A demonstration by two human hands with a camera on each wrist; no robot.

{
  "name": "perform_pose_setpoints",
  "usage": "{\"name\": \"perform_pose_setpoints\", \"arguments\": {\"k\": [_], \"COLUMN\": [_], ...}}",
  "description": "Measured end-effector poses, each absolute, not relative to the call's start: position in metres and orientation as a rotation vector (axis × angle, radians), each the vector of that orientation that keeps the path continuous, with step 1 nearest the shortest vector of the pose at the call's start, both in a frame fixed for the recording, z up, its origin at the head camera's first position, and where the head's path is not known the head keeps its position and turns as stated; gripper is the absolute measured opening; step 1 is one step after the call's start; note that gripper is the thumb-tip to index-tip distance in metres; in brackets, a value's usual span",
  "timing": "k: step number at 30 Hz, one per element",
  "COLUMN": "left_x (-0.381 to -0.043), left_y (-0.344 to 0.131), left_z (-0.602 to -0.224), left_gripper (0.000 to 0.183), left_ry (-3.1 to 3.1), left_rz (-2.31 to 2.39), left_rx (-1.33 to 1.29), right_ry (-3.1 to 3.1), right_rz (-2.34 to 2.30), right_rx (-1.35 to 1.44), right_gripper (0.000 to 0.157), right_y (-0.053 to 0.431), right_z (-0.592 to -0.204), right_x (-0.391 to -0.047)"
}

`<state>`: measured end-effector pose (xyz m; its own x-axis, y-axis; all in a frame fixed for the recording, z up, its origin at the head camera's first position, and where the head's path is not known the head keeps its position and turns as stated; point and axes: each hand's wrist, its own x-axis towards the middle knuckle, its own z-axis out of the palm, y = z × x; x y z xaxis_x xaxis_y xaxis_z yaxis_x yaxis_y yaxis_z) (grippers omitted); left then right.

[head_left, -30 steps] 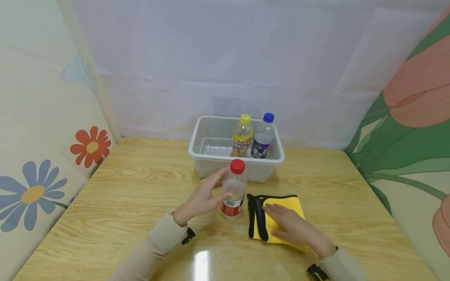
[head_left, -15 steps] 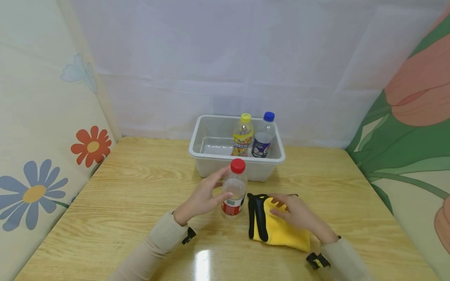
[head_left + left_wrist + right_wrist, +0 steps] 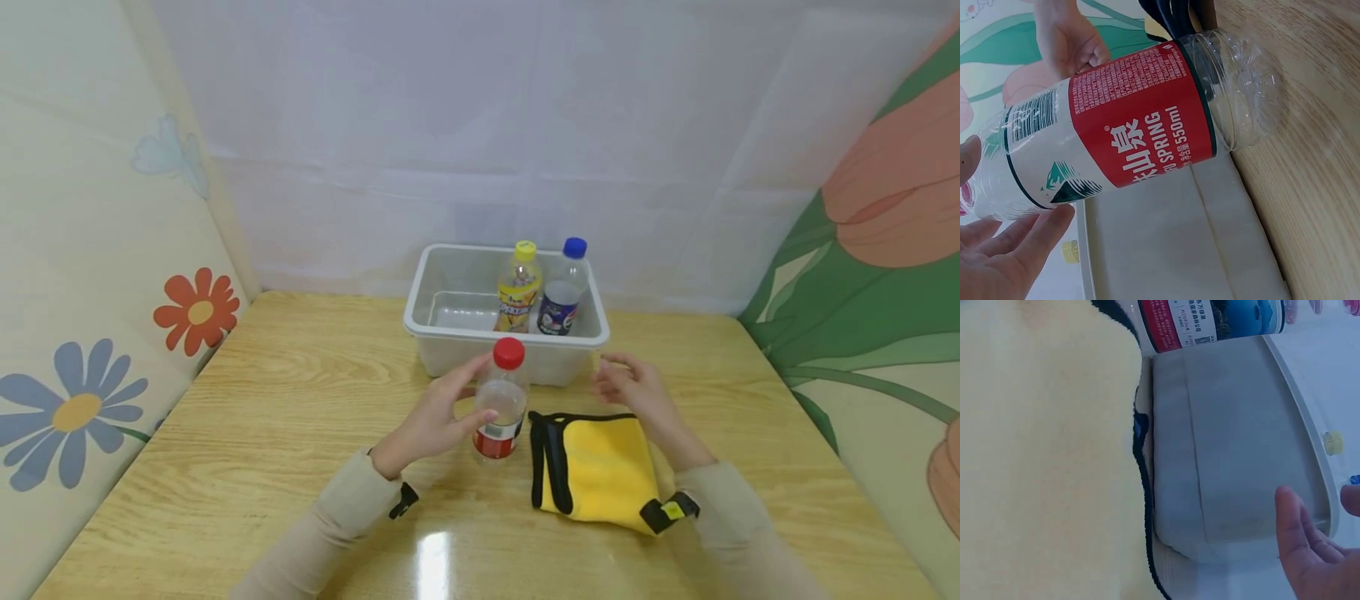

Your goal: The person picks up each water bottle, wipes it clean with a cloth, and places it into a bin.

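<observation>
An upright plastic water bottle [image 3: 501, 400] with a red cap stands on the table, its red and white label [image 3: 1141, 119] filling the left wrist view. My left hand [image 3: 435, 421] holds it from the left, thumb on the near side and fingers behind. To the right lies a folded yellow cloth [image 3: 611, 467] with black edging. My right hand [image 3: 637, 396] is raised beyond the cloth's far edge, near the bin's right end, fingers loosely bent and nothing in them. In the right wrist view, that hand [image 3: 1316, 556] overlaps the bin's rim.
Behind the water bottle stands a light grey plastic bin [image 3: 465, 350]. Inside it, on the right, are a yellow-capped bottle [image 3: 519, 292] and a blue-capped bottle [image 3: 558, 308]. A white sheet [image 3: 375, 125] hangs behind the wooden table [image 3: 315, 358].
My right hand has lifted off the yellow cloth and moved forward toward the bin, its fingers bending. The left hand and the water bottle have stayed in place.
</observation>
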<state>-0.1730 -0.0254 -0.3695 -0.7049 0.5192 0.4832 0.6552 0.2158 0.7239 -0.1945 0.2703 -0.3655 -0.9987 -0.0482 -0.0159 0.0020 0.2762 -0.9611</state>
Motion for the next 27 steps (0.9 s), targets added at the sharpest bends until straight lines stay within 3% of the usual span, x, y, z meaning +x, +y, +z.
{"name": "perform_pose_setpoints", "arguments": {"k": [8,18,27], "left_x": [-0.174,-0.181,-0.191], "left_y": [-0.025,-0.031,-0.036], "left_z": [-0.366,-0.347,-0.313], "left_gripper": [0.068,0.068,0.066], "left_ry": [-2.259,-2.138,-2.081], "left_rz": [-1.466,-1.386,-1.352], "left_rx": [-1.168,-1.218,-1.232], "right_ry": [2.229,2.060,1.914], "right_rz": [-2.075,-2.225,-2.354], "right_rx": [0.158,0.214,0.259], "right_gripper": [0.056,0.025,0.012], "right_y": [0.267,0.263,0.262], "right_z": [-0.362,-0.355,-0.352], "right_x": [-0.211,-0.220,-0.224]}}
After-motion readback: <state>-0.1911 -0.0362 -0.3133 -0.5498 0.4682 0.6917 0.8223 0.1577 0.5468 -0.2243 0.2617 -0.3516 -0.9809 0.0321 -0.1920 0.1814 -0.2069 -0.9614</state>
